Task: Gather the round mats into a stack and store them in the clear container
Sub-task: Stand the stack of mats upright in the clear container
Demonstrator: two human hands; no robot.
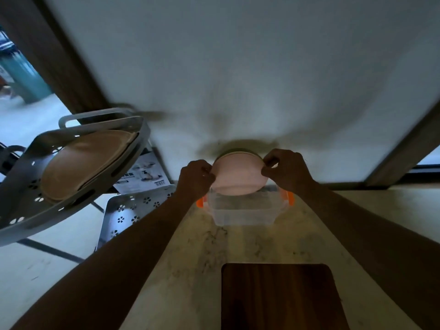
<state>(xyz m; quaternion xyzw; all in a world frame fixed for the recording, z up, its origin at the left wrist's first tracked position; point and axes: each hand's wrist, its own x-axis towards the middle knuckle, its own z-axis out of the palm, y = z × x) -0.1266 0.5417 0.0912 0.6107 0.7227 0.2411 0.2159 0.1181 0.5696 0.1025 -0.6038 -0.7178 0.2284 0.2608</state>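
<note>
A stack of round mats [237, 173], pink on top with a darker edge behind, is held tilted just above the far rim of the clear container [242, 210]. The container has orange clips on both sides and stands on the marble counter near the wall. My left hand [195, 178] pinches the stack's left edge and my right hand [284, 170] pinches its right edge. How many mats are in the stack is hidden.
A dark wooden board [277, 296] lies on the counter [357, 222] close to me. A grey perforated rack [31, 186] at the left holds a beige flat item [85, 163]. A second perforated tray [133, 210] and a printed card sit below it.
</note>
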